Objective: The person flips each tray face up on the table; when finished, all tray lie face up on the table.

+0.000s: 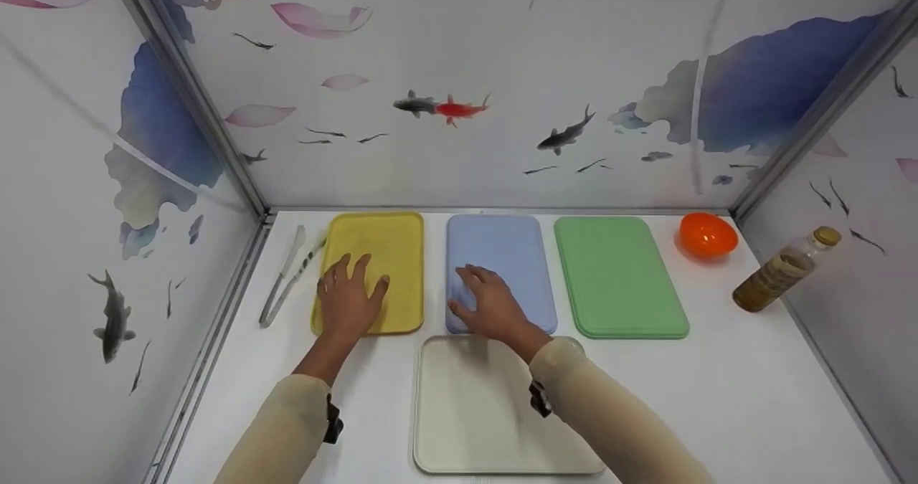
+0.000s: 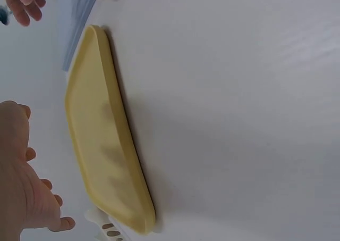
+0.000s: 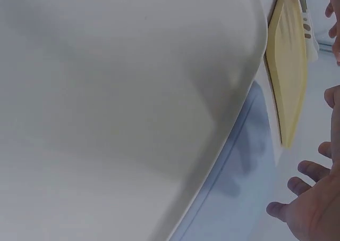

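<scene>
My left hand is held above the yellow tray, fingers spread and holding nothing. In the left wrist view a gap shows between that hand and the tray, with finger shadows on the tray's surface. Over the left part of the blue tray hovers my right hand, its fingers loosely bent and nothing in them. The right wrist view shows this hand apart from the blue tray. An off-white tray lies nearer me, partly beneath my right forearm.
Tongs lie left of the yellow tray. To the right of the blue tray is a green tray. An orange bowl and a tilted-looking bottle of brownish liquid stand at the far right. Patterned walls enclose the table's back and sides.
</scene>
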Action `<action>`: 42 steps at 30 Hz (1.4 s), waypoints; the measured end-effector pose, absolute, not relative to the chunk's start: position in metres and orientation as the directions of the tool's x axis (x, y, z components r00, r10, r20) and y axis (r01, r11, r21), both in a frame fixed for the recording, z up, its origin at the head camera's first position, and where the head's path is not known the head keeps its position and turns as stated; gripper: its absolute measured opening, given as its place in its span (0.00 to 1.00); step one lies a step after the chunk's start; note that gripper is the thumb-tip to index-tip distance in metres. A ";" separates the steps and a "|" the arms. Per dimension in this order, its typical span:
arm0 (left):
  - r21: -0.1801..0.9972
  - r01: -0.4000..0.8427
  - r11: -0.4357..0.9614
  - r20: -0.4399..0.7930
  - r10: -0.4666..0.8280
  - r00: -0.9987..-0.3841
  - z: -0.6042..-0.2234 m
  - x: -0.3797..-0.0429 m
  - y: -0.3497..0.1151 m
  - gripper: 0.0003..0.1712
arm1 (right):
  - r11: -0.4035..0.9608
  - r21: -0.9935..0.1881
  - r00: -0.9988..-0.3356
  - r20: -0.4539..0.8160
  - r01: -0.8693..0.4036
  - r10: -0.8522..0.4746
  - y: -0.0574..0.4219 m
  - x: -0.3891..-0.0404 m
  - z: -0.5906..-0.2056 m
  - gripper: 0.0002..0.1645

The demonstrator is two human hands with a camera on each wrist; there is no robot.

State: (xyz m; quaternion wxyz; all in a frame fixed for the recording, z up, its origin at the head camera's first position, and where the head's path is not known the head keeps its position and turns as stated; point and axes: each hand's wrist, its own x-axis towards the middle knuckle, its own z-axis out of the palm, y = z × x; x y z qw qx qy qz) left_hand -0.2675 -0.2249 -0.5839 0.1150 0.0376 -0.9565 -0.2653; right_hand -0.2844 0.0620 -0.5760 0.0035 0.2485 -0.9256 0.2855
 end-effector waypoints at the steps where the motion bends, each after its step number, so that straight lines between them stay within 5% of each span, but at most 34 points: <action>1: 0.511 -0.010 0.859 0.194 -0.127 -0.973 -0.582 -0.268 -0.221 0.36 | 0.724 -0.518 -0.882 0.146 -0.455 -0.449 0.067 -0.285 -0.575 0.39; 24: 0.523 0.107 0.846 0.219 -0.011 -0.976 -0.575 -0.280 -0.166 0.35 | 0.813 -0.495 -0.948 0.085 -0.308 -0.307 0.164 -0.296 -0.588 0.43; 42: 0.572 0.123 0.811 0.124 0.063 -0.990 -0.582 -0.280 -0.118 0.38 | 0.818 -0.532 -0.969 0.021 -0.220 -0.247 0.183 -0.288 -0.598 0.45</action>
